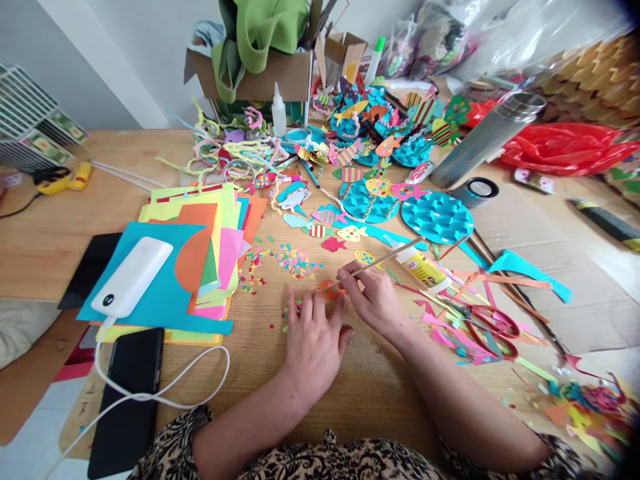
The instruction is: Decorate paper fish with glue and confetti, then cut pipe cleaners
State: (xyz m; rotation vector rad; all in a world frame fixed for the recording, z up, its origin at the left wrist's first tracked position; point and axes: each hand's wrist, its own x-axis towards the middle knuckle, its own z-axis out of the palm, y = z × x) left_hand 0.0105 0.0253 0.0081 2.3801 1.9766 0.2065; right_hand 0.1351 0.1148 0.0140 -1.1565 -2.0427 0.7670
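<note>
A small orange paper fish (330,289) lies on the table ahead of me, partly hidden by my fingers. My left hand (314,333) rests flat with fingers stretched out, its fingertips at the near edge of the fish. Pinched in my right hand (374,300) is a thin wooden stick (387,257), its lower end down at the fish. Small green and red paper bits (291,313) lie beside my left fingers. Beyond are heaps of tiny coloured paper pieces (296,261) and several decorated paper fish (351,233). A glue bottle (420,265) lies right of the stick.
To the left, a white power bank (135,277) sits on stacked coloured paper (225,233), with a black phone (127,403) nearer me. Red-handled scissors (493,330) lie among paper scraps at right. Behind stand a steel flask (485,140), blue textured discs (437,218) and a cardboard box (280,77).
</note>
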